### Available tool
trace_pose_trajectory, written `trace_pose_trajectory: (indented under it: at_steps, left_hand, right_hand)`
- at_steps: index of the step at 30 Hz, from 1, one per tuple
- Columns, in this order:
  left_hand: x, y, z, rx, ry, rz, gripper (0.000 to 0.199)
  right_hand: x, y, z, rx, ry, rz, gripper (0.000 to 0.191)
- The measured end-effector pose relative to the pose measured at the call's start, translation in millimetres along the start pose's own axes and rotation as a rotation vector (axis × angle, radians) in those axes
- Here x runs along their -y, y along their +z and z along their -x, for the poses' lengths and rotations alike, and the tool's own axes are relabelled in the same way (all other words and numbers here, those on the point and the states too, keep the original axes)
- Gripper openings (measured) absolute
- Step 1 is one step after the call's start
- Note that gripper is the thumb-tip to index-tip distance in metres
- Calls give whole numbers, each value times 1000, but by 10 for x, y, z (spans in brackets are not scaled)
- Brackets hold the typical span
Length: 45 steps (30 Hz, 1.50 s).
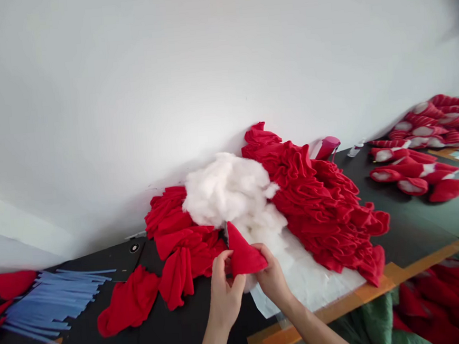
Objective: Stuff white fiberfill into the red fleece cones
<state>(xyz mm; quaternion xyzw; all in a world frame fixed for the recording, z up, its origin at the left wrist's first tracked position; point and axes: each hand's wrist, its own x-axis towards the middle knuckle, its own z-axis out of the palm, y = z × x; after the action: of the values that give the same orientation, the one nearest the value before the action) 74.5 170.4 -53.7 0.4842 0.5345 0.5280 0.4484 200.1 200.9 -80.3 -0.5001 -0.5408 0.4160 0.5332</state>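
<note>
The left hand (pixel 225 294) and the right hand (pixel 273 277) each pinch, fingers closed, one lower edge of a pointed red cloth piece (pixel 244 254), held upright between them. White stuffing (pixel 227 191) lies just beyond the grip, heaped red cloth (pixel 319 197) beyond and right, and a loose red cloth (pixel 127 302) left.

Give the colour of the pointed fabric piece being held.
The pointed fabric piece is solid red, best in the head view.
</note>
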Motion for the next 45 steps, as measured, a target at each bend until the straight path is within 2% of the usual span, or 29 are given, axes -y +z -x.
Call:
trace_pose_trajectory:
  at_steps: [3,5,7,9,11,15,17,19,23,26,28,30,35,38,40,45]
  left_hand:
    - [29,27,-19,-147,4,-18,36]
    - [40,44,-55,-199,-34,25,35]
    - [30,39,-93,-175,-43,5,28]
    - [12,15,-125,-143,5,-114,16]
    - [8,-13,-148,-181,57,-225,5]
    - [63,-28,-161,-374,92,-303,13]
    - [80,-7,-143,-418,96,-321,13]
    - [58,32,-106,-396,72,-260,11]
    - [-70,105,-16,-217,-102,74,26]
    - [-112,94,4,-134,-98,19,28]
    - [-73,62,-16,-153,-57,-77,16]
    - [0,36,-45,-220,-43,-128,8]
    - [112,55,-19,-340,0,-221,23]
    - [60,70,56,-303,106,-255,38]
    - [4,66,87,-255,172,-258,40]
    - [-26,56,23,-228,96,-240,24]
  right_hand:
    - [32,-8,60,77,-130,8,23]
    - [80,-8,92,141,-208,23,25]
    - [137,-10,123,213,-255,47,27]
    - [182,-8,158,241,-288,68,26]
    - [198,3,191,190,-319,92,25]
    - [136,34,217,-2,-292,132,27]
    - [91,37,199,-73,-252,138,33]
    - [63,26,169,-72,-246,139,37]
    - [66,3,134,85,-290,103,36]
    - [95,18,158,76,-314,97,36]
    - [111,37,186,90,-316,133,29]
    - [114,48,206,87,-307,152,20]
    - [70,15,183,-41,-273,123,26]
    - [83,4,174,-1,-266,114,27]
    - [121,18,187,26,-263,107,24]
    - [198,68,216,59,-286,114,18]
